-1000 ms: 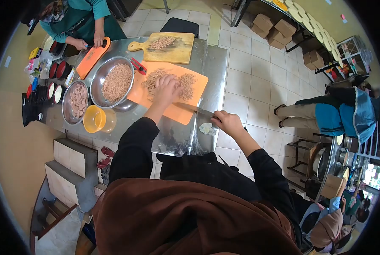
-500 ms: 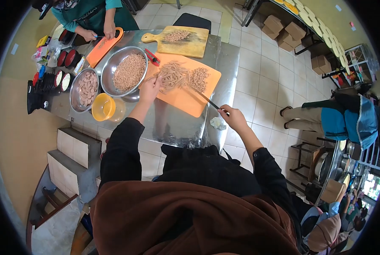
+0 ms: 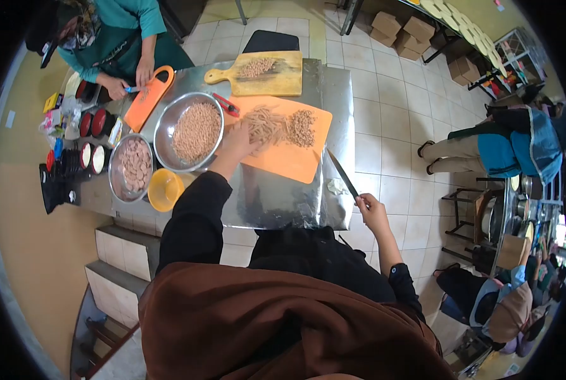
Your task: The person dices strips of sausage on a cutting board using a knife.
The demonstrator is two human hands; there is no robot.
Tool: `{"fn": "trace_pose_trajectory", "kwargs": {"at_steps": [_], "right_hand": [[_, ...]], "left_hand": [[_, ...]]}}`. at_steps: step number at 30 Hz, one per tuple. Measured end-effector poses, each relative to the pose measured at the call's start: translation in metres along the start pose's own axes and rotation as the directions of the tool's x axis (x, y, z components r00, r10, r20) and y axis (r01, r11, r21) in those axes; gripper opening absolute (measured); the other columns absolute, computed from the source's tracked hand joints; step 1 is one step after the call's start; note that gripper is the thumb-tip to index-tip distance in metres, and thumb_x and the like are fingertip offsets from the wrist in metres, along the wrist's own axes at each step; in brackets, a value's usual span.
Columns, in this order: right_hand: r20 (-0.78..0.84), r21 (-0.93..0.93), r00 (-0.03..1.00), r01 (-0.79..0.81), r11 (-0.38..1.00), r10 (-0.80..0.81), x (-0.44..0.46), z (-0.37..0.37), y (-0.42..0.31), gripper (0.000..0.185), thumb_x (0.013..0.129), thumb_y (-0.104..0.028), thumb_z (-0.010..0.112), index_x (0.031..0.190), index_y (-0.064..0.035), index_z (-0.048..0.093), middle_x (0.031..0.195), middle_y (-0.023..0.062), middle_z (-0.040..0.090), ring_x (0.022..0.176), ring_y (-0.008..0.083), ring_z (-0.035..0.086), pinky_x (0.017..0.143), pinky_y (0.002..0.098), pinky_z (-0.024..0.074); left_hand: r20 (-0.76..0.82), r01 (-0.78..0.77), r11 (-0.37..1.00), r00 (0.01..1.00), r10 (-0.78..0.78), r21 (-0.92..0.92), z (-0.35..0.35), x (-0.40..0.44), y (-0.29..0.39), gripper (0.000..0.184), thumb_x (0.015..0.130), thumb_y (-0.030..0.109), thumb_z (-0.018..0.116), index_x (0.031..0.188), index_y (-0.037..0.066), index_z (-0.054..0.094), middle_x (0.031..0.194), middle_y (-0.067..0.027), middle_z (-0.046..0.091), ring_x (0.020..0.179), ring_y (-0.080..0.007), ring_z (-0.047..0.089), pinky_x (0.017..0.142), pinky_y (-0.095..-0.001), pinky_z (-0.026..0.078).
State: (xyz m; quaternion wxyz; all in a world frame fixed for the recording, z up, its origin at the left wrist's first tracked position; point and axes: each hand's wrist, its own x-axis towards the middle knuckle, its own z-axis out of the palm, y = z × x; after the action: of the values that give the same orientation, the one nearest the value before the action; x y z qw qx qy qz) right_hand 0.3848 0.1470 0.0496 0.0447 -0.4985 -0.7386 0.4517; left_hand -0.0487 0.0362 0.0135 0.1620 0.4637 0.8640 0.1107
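An orange cutting board (image 3: 287, 165) lies on the metal table, bearing a pile of long pale-brown strips (image 3: 267, 125) and a heap of small diced pieces (image 3: 301, 128) to their right. My left hand (image 3: 237, 143) is closed over the left end of the strips, its fingers curled and partly hidden. Off the board's right side, my right hand (image 3: 373, 213) grips a kitchen knife (image 3: 342, 173) by its handle. The dark blade points up and left, apart from the food.
Left of the board are a steel bowl of diced pieces (image 3: 196, 132), a bowl of larger slices (image 3: 133, 166) and a yellow tub (image 3: 165, 190). Behind it lie a red-handled tool (image 3: 226, 105) and a wooden board (image 3: 283, 79). A co-worker (image 3: 121, 57) cuts on another orange board (image 3: 145, 104).
My right hand has drawn the knife away from the diced pieces, right and toward me, off the board. My left hand has shifted onto the strips' near-left end. The camera view has shifted.
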Motion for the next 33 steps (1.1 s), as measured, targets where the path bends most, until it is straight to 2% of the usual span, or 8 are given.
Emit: {"fn": "trace_pose_trajectory", "kwargs": {"at_steps": [13, 17, 21, 23, 24, 27, 31, 33], "right_hand": [[-0.129, 0.102, 0.992, -0.004, 0.995, 0.017, -0.023, 0.065, -0.051, 0.023, 0.094, -0.02, 0.062, 0.101, 0.0019, 0.065, 0.085, 0.0175, 0.072, 0.083, 0.0257, 0.072, 0.072, 0.0334, 0.0552], [-0.156, 0.152, 0.987, -0.013, 0.988, 0.037, -0.032, 0.077, -0.066, 0.022, 0.093, -0.021, 0.064, 0.1, 0.0003, 0.065, 0.085, 0.0174, 0.071, 0.081, 0.0259, 0.072, 0.072, 0.0337, 0.0547], [-0.175, 0.151, 0.982, -0.046, 0.987, 0.073, -0.039, 0.093, -0.065, 0.022, 0.093, -0.021, 0.064, 0.1, -0.0001, 0.066, 0.085, 0.0174, 0.071, 0.081, 0.0265, 0.072, 0.071, 0.0338, 0.0539], [-0.184, 0.169, 0.98, -0.05, 0.984, 0.082, -0.043, 0.1, -0.064, 0.022, 0.093, -0.022, 0.064, 0.1, -0.0007, 0.066, 0.085, 0.0174, 0.071, 0.082, 0.0272, 0.071, 0.072, 0.0339, 0.0538], [-0.184, 0.171, 0.978, -0.064, 0.983, 0.096, -0.046, 0.102, -0.066, 0.023, 0.093, -0.023, 0.065, 0.1, -0.0011, 0.066, 0.085, 0.0174, 0.071, 0.082, 0.0272, 0.071, 0.072, 0.034, 0.0538], [-0.207, 0.155, 0.971, -0.087, 0.984, 0.118, -0.051, 0.105, -0.069, 0.024, 0.093, -0.025, 0.065, 0.1, -0.0022, 0.067, 0.085, 0.0173, 0.071, 0.08, 0.0269, 0.071, 0.072, 0.0344, 0.0537], [-0.229, 0.182, 0.958, -0.129, 0.975, 0.17, -0.063, 0.107, -0.067, 0.024, 0.093, -0.026, 0.065, 0.1, -0.0029, 0.067, 0.083, 0.0162, 0.071, 0.078, 0.026, 0.071, 0.071, 0.0339, 0.0535], [-0.243, 0.187, 0.952, -0.143, 0.972, 0.187, -0.067, 0.107, -0.063, 0.024, 0.093, -0.026, 0.065, 0.1, -0.003, 0.067, 0.082, 0.0158, 0.071, 0.077, 0.0257, 0.071, 0.07, 0.0337, 0.0535]], "left_hand": [[-0.008, -0.088, 0.945, 0.996, 0.09, -0.316, 0.003, 0.027, -0.021, 0.027, 0.088, 0.011, 0.061, 0.114, 0.002, 0.063, 0.107, -0.0229, 0.065, 0.1, -0.0374, 0.063, 0.085, -0.0415, 0.051], [0.114, -0.095, 0.946, 0.984, 0.137, -0.311, -0.032, 0.023, -0.009, 0.027, 0.088, 0.012, 0.061, 0.112, 0.0, 0.065, 0.105, -0.0231, 0.066, 0.099, -0.0365, 0.064, 0.086, -0.0406, 0.051], [-0.019, -0.287, 0.867, 0.952, 0.306, -0.408, -0.04, 0.029, -0.02, 0.035, 0.088, 0.013, 0.062, 0.117, -0.006, 0.062, 0.104, -0.023, 0.067, 0.095, -0.0351, 0.067, 0.083, -0.04, 0.053], [-0.026, -0.263, 0.886, 0.961, 0.275, -0.382, -0.036, 0.037, -0.03, 0.031, 0.09, 0.012, 0.063, 0.116, -0.005, 0.063, 0.099, -0.0191, 0.07, 0.085, -0.0271, 0.069, 0.075, -0.0355, 0.055], [0.124, -0.041, 0.797, 0.982, 0.144, -0.603, -0.034, 0.041, -0.03, 0.03, 0.093, 0.013, 0.063, 0.117, -0.004, 0.063, 0.094, -0.0107, 0.07, 0.077, -0.0151, 0.067, 0.071, -0.0293, 0.054], [0.286, 0.125, 0.64, 0.946, 0.155, -0.758, -0.051, 0.034, -0.019, 0.029, 0.095, 0.014, 0.062, 0.119, -0.003, 0.063, 0.088, -0.0028, 0.067, 0.073, -0.0082, 0.063, 0.07, -0.0258, 0.054], [0.294, 0.233, 0.289, 0.937, 0.188, -0.928, -0.011, 0.03, -0.003, 0.019, 0.097, 0.016, 0.061, 0.107, 0.001, 0.065, 0.084, -0.0016, 0.064, 0.075, -0.0097, 0.064, 0.074, -0.0264, 0.056], [0.299, 0.225, 0.301, 0.927, 0.226, -0.927, 0.01, 0.022, 0.016, 0.017, 0.097, 0.018, 0.061, 0.103, 0.002, 0.064, 0.084, -0.0018, 0.064, 0.076, -0.0098, 0.064, 0.075, -0.0262, 0.056]]}}
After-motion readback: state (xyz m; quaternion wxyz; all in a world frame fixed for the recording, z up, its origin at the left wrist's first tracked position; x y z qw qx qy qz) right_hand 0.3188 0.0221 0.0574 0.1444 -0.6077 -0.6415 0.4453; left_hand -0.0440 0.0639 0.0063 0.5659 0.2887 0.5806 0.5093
